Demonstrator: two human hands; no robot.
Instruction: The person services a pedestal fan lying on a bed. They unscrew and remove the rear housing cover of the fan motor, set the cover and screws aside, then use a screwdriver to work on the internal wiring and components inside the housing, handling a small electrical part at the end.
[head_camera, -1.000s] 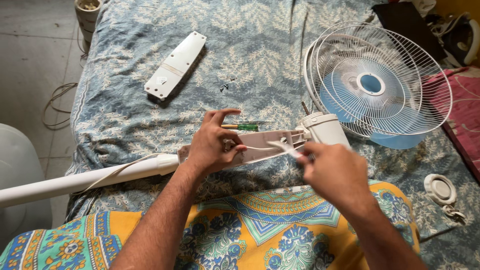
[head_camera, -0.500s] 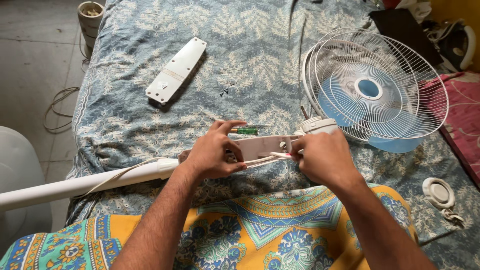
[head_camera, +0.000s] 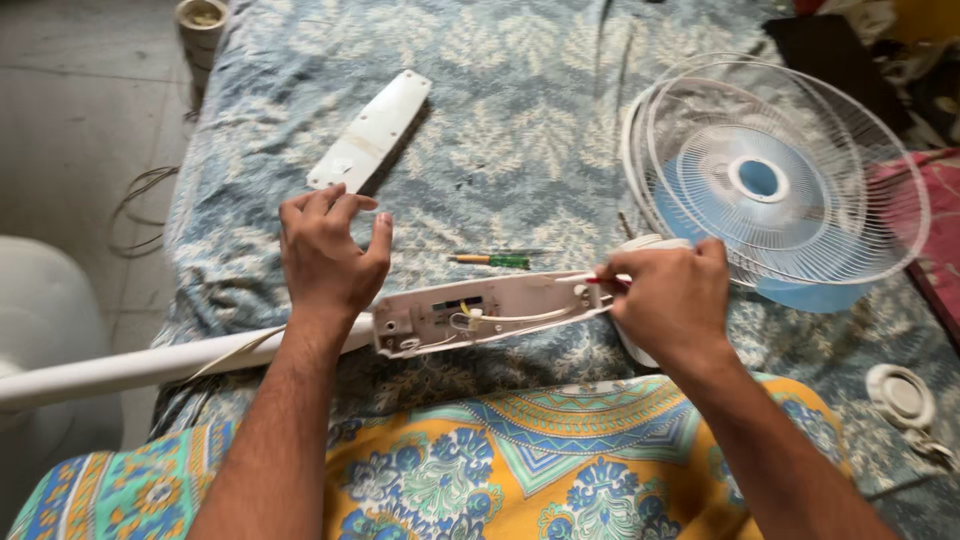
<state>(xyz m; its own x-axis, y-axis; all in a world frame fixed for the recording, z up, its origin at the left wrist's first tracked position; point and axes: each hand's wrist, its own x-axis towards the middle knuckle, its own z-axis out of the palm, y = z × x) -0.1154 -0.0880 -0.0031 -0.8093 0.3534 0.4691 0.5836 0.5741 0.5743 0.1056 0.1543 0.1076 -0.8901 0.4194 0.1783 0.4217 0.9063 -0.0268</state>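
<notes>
Right hand (head_camera: 672, 300) pinches thin red and white wires at the opened white plastic fan control housing (head_camera: 490, 312); left hand (head_camera: 328, 255) hovers spread. Wires look flimsy, so the rigid housing seems the safer place to grip.

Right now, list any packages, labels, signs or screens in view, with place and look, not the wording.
None show: no package, sign or screen.
Removed cover panel: long, white, on the blue patterned bedspread; a faint square patch near its lower end, too blurred to call a label.
Open control housing: white, wires inside, no label visible.
</notes>
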